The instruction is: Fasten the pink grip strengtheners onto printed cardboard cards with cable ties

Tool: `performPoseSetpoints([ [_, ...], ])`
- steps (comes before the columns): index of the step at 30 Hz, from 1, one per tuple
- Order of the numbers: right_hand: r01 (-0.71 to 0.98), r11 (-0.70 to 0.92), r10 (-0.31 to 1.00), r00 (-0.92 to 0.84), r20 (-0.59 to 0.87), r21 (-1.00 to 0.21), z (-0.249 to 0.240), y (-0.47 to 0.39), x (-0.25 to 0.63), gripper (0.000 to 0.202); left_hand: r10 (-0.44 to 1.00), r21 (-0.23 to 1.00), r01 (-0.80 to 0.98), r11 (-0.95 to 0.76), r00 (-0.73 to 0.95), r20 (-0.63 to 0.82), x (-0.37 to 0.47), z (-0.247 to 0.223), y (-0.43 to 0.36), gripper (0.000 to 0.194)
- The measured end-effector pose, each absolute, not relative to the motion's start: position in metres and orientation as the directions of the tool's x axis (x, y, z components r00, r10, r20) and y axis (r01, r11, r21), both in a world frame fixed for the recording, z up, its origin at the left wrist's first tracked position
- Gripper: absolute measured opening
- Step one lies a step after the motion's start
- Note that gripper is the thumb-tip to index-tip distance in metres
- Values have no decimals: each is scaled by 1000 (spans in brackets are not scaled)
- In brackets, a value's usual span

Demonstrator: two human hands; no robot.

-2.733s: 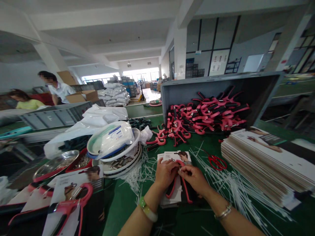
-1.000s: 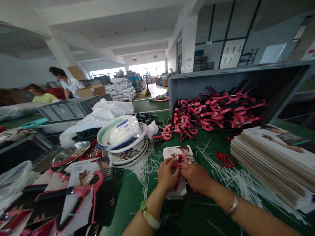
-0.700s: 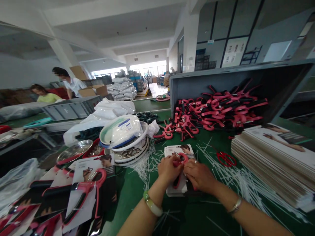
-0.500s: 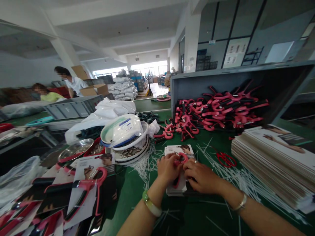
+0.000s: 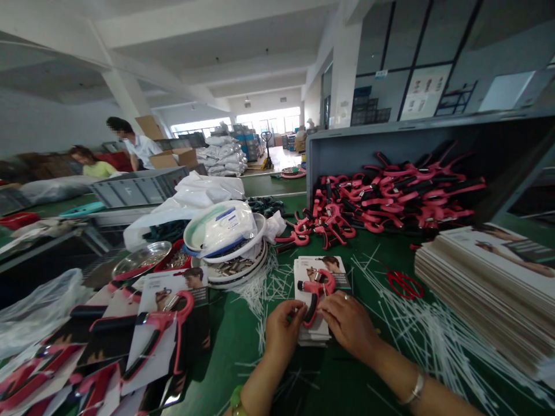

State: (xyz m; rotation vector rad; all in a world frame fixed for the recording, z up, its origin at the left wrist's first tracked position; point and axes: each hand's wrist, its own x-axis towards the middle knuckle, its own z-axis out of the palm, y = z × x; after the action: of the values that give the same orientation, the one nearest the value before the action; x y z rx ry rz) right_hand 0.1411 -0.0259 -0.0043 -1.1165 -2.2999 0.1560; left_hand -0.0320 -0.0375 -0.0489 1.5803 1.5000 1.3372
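A pink-and-black hand grip exerciser with a coil spring lies on a small stack of printed cards in front of me. My left hand is beside its black handle, thumb and forefinger pinched together at the card's left edge. From the other side, my right hand has its fingers closed at the pink handle. What either pinch holds, if anything, is too small to make out. A thin pale strip shows near the right fingertips.
A grey crate spills more exercisers behind the stack. White cable ties and a tall card pile lie right. Stacked basins stand left, beside carded exercisers. Two people are farther back.
Both hands have drawn back toward me and down the exerciser, leaving its spring end uncovered. My left hand has left the top of the exerciser. The view has shifted slightly.
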Motion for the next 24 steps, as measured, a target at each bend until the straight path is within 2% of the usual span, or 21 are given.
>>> performPoseSetpoints([
  [3,681,576,808,-394,438,-451,-9,-23,133,19,916,777,531,-337,-6,401,-32,-41,-35,12],
  [5,691,546,828,-361,429,-473,-10,-21,129,17,902,724,584,-366,32,430,-34,-38,-35,15],
  [19,603,533,842,-315,437,-593,-16,-19,130,18,910,568,760,-316,73,408,-38,-40,-35,27],
  [24,579,524,849,-295,439,-624,-14,-18,131,19,911,556,769,-315,82,404,-38,-40,-35,27],
])
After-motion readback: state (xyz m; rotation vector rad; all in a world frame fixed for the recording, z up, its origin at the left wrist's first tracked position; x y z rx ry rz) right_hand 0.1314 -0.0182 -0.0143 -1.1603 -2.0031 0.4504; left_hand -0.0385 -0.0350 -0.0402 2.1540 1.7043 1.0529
